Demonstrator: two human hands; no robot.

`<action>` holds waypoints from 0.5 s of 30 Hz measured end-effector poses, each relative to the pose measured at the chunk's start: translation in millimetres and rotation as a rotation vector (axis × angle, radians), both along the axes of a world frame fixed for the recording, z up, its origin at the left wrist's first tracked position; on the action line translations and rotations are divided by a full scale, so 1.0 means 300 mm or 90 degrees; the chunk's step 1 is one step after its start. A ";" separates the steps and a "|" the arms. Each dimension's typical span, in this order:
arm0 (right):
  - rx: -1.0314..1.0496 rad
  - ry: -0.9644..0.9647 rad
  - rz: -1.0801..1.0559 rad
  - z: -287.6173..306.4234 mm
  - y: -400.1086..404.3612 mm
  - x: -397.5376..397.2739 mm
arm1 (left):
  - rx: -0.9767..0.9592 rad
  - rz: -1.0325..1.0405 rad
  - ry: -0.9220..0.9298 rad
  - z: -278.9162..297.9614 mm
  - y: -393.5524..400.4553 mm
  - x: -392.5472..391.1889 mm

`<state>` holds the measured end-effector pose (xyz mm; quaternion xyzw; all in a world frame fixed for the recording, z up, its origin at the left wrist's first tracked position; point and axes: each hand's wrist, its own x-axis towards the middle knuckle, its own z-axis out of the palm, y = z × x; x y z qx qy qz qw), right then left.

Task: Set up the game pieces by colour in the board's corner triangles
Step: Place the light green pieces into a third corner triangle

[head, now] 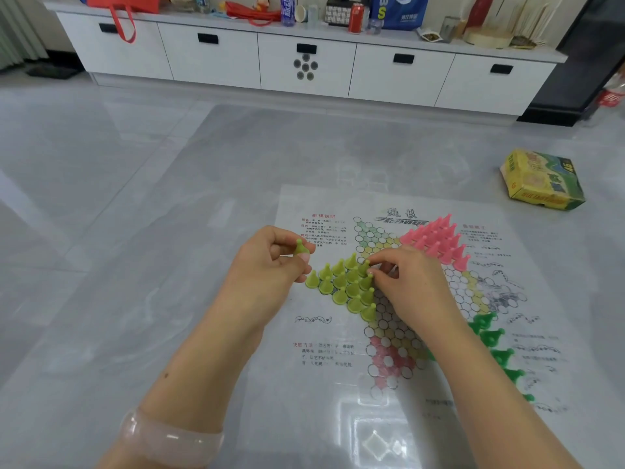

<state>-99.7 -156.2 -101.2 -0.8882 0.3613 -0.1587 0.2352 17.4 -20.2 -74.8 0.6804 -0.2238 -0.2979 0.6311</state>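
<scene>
A paper checkers board [389, 394] lies on the glossy grey floor. Several yellow-green cone pieces [345, 287] stand in its left corner triangle. My left hand [267, 265] hovers just left of them and pinches one yellow-green piece [299, 248] between thumb and fingers. My right hand [409, 282] reaches into the right side of that group, and its fingertips pinch another yellow-green piece [364, 267] standing there. Pink pieces [436, 242] fill the upper right triangle. Dark green pieces [493, 343] stand along the right side, partly hidden by my right forearm.
The yellow-and-green game box [542, 179] lies on the floor to the right, beyond the board. A long white cabinet [304, 62] with cluttered top runs along the back. A pale bangle [169, 438] sits on my left wrist.
</scene>
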 end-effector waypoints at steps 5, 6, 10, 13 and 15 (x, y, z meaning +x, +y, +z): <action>-0.005 -0.002 -0.005 0.006 0.005 -0.005 | -0.001 -0.001 0.003 0.003 0.000 0.000; -0.009 0.000 -0.004 0.005 0.006 -0.004 | -0.001 -0.002 0.004 0.003 0.000 0.000; -0.023 0.007 -0.002 -0.001 0.007 -0.001 | -0.002 -0.006 0.003 0.002 0.004 0.001; -0.022 0.007 -0.004 -0.003 0.005 0.000 | -0.005 -0.006 0.003 0.003 0.003 0.001; -0.019 -0.001 -0.002 -0.003 0.004 0.000 | -0.002 -0.007 0.003 0.005 0.003 0.000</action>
